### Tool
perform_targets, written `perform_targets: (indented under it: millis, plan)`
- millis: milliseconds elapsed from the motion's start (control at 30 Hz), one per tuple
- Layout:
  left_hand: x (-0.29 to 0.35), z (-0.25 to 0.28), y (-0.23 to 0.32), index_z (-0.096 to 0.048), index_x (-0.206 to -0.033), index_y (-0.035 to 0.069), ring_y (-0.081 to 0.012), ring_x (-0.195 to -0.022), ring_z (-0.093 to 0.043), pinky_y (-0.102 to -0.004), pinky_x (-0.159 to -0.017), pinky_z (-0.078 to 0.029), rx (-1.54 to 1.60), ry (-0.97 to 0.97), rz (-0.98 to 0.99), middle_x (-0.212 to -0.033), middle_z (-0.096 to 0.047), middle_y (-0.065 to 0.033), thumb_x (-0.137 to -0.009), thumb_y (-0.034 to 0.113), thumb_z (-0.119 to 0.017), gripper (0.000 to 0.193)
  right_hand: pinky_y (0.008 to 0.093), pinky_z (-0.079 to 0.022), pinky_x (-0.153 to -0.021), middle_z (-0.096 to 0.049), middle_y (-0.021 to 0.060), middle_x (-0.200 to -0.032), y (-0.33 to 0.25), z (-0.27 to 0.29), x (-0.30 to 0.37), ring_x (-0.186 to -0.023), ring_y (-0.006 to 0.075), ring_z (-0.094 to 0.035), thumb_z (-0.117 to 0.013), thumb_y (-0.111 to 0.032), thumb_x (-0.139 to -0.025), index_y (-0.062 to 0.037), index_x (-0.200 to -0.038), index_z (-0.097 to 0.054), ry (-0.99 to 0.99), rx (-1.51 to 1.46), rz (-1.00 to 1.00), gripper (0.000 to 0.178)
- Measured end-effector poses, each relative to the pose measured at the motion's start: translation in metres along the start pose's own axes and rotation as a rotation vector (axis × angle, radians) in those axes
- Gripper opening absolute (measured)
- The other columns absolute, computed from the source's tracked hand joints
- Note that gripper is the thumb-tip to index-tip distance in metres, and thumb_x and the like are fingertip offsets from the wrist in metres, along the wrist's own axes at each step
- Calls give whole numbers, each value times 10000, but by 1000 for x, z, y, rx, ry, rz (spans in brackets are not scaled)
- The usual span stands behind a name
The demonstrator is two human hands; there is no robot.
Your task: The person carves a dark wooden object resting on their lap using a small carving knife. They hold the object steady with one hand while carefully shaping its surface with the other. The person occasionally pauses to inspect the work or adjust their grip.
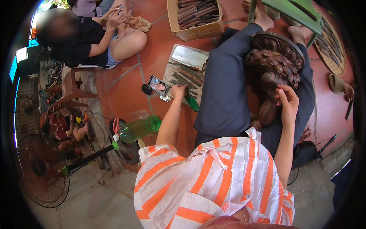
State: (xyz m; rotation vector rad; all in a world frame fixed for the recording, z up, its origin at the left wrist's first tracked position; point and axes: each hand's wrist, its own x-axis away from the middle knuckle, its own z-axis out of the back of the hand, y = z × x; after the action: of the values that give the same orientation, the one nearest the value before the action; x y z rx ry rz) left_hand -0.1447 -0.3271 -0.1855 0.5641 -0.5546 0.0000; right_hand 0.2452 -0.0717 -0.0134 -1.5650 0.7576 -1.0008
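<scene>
My left hand (178,91) reaches down beside a lit phone (158,85), its fingers curled around something I cannot make out, next to several carving chisels (187,81) on a board (172,68). A dark brown wooden carving (274,63) with scale-like relief and a rounded base leans between my legs. My right hand (288,98) hovers by its lower part, fingers loosely bent and apart, with nothing visible in them. Near the chisels lies a green bottle piece (191,103). A pale flat sheet (189,57) rests on the board.
A cardboard box (202,35) of chisels stands ahead, and a woven tray (331,45) of tools lies far right by a green stool (295,15). A green bottle (139,129) and a fan (42,171) are at left. Another person (87,42) sits on the tiles.
</scene>
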Motion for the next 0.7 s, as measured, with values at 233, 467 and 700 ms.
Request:
perform_targets:
  millis: [233,467,700]
  plan:
    - [12,-19,20,-656,-761,-29,-396,-787,-653,-447,-703,-508,-253,199,-390,-807,-673,-232,-783,319,-729,356,173,-422,-551,-653,22,-902,3,3,-1,-723,44,-563,-624,-139,-920,-17,-1026,-661,1,22,-33,165]
    - [3,-44,46,-639,-947,-107,-421,-939,-645,-460,-786,-525,-205,87,-179,-981,-659,-285,-771,368,-759,521,176,-420,-538,-645,20,-870,1,6,-1,-693,44,-551,-613,-142,-924,-11,-1018,-656,3,77,-23,168]
    - [-20,-40,32,-578,-741,11,-273,-651,-640,-401,-596,-485,116,-77,-20,-673,-609,-172,-833,242,-691,273,173,-417,-544,-635,11,-864,9,5,-2,-697,43,-548,-587,-136,-936,-23,-1035,-649,-23,21,-9,163]
